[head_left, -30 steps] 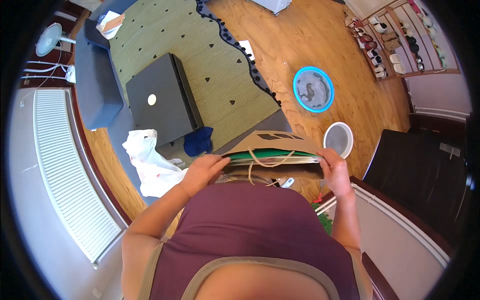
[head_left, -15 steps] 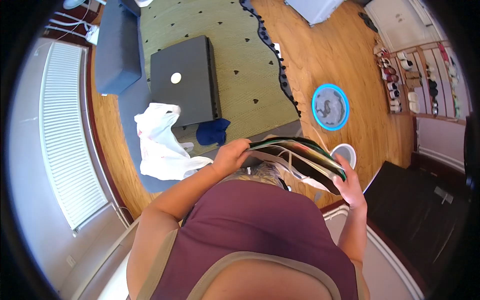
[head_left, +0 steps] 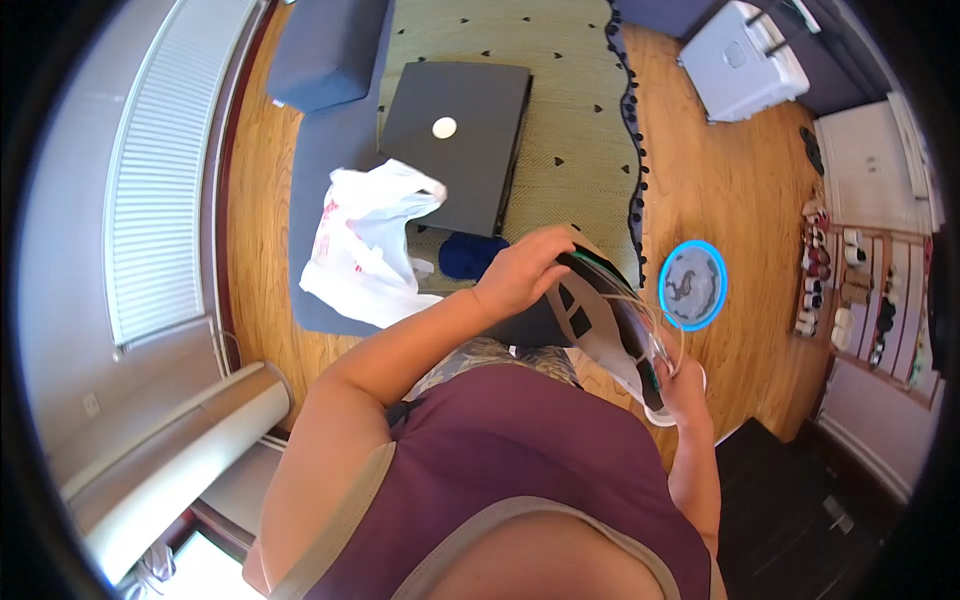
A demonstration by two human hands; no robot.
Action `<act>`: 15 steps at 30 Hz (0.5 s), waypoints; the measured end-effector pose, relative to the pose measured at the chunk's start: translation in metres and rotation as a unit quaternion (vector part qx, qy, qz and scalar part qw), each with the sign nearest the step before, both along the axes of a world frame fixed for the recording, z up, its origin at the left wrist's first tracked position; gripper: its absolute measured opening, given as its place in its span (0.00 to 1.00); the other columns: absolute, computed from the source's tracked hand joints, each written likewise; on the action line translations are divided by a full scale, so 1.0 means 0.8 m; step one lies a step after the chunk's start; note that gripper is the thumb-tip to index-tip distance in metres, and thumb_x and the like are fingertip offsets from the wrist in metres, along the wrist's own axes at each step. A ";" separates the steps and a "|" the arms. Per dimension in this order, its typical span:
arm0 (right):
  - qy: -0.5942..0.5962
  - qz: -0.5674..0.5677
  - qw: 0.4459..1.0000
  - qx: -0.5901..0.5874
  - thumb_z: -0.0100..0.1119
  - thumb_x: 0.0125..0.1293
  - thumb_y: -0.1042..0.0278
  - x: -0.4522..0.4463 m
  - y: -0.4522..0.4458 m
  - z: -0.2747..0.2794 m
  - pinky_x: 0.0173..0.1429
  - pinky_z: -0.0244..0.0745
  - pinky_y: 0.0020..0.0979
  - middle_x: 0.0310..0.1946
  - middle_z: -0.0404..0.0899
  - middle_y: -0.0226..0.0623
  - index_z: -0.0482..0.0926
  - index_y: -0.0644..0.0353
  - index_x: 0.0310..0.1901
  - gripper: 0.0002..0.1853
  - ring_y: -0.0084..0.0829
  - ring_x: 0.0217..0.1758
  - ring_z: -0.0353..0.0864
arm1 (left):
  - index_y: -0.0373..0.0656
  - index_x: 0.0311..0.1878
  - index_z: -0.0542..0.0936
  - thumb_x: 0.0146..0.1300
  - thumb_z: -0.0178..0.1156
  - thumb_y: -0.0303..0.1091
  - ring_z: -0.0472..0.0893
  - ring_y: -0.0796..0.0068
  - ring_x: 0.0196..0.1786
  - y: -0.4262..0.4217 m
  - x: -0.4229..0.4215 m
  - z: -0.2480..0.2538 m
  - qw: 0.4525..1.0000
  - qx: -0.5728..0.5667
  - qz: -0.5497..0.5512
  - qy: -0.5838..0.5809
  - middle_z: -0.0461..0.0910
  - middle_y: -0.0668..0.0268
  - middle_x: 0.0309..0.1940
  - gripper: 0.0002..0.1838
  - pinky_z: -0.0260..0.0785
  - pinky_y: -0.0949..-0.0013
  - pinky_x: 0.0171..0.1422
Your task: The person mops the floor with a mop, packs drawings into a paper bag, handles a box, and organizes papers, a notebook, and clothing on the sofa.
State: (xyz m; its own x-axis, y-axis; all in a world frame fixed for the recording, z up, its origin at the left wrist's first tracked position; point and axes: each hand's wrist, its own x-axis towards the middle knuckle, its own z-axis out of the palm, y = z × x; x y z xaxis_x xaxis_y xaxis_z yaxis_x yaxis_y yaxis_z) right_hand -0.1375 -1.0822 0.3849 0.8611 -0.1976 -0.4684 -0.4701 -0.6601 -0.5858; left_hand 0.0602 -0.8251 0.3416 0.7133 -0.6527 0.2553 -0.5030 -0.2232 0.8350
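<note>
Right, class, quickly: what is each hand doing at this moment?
Left hand: closed on one end of the paper bag.
Right hand: closed on the bag's other end.

My view is bright, with strong white glare at the lower left and a soft sheen on the wooden floor [head_left: 745, 180]. The wide lens bends the radiator [head_left: 170, 180] and darkens the corners; my hands look slightly soft.

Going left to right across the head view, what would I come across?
White radiator, white plastic bag, dark blue cloth, left hand, brown paper bag, blue-rimmed basin, shoe rack.
</note>
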 end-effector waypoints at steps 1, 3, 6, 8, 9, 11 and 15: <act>-0.015 -0.008 1.000 -0.022 0.54 0.60 0.78 0.010 0.002 0.001 0.37 0.71 0.40 0.33 0.77 0.55 0.71 0.56 0.57 0.22 0.54 0.36 0.78 | 0.41 0.50 0.73 0.54 0.64 0.26 0.74 0.54 0.55 0.005 -0.001 0.004 0.999 -0.008 0.033 -0.002 0.72 0.55 0.53 0.19 0.69 0.62 0.56; -0.030 -0.010 0.999 -0.044 0.52 0.61 0.78 0.027 0.000 -0.001 0.33 0.70 0.42 0.27 0.75 0.55 0.76 0.58 0.51 0.16 0.58 0.31 0.75 | 0.43 0.52 0.74 0.53 0.64 0.27 0.68 0.49 0.62 0.035 -0.001 -0.010 0.997 0.014 0.065 -0.041 0.68 0.53 0.59 0.21 0.63 0.58 0.64; -0.053 -0.015 0.998 -0.028 0.49 0.67 0.75 0.031 -0.035 -0.042 0.40 0.70 0.33 0.30 0.80 0.38 0.75 0.64 0.52 0.13 0.29 0.34 0.78 | 0.46 0.52 0.78 0.51 0.65 0.26 0.62 0.42 0.65 0.092 -0.010 -0.025 0.956 0.137 0.225 -0.130 0.65 0.50 0.61 0.22 0.53 0.50 0.69; -0.034 -0.032 0.999 -0.023 0.49 0.68 0.75 0.046 -0.051 -0.033 0.40 0.69 0.31 0.30 0.79 0.34 0.75 0.66 0.51 0.12 0.24 0.35 0.75 | 0.47 0.52 0.78 0.51 0.64 0.25 0.62 0.42 0.65 0.127 -0.020 -0.042 0.932 0.179 0.296 -0.107 0.65 0.49 0.61 0.21 0.54 0.51 0.69; -0.017 -0.052 0.998 -0.015 0.48 0.68 0.75 0.052 -0.059 -0.027 0.39 0.69 0.29 0.30 0.79 0.31 0.75 0.67 0.50 0.12 0.19 0.36 0.73 | 0.46 0.52 0.78 0.52 0.63 0.24 0.63 0.44 0.65 0.143 -0.026 -0.050 0.916 0.203 0.331 -0.104 0.65 0.50 0.61 0.21 0.56 0.53 0.68; -0.042 -0.119 0.992 0.013 0.49 0.67 0.76 0.060 -0.068 -0.027 0.38 0.69 0.26 0.31 0.78 0.30 0.76 0.67 0.49 0.11 0.19 0.34 0.74 | 0.43 0.51 0.78 0.55 0.61 0.23 0.69 0.49 0.61 0.167 -0.034 -0.064 0.932 0.167 0.319 -0.033 0.69 0.51 0.57 0.18 0.62 0.58 0.64; -0.050 -0.271 0.947 0.166 0.49 0.66 0.76 0.087 -0.081 -0.041 0.40 0.72 0.25 0.34 0.80 0.29 0.77 0.64 0.48 0.11 0.23 0.35 0.77 | 0.42 0.48 0.78 0.57 0.60 0.27 0.74 0.53 0.54 0.144 -0.019 -0.089 0.963 0.123 0.242 0.006 0.74 0.54 0.51 0.14 0.67 0.60 0.58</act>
State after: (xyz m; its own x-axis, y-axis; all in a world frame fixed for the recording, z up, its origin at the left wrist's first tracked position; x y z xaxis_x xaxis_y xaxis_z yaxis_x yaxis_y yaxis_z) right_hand -0.0679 -1.1474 0.3524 0.7189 -0.4782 -0.5045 -0.6187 -0.1095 -0.7780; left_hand 0.0453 -0.7103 0.2705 0.9509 -0.2830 0.1249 -0.2808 -0.6199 0.7327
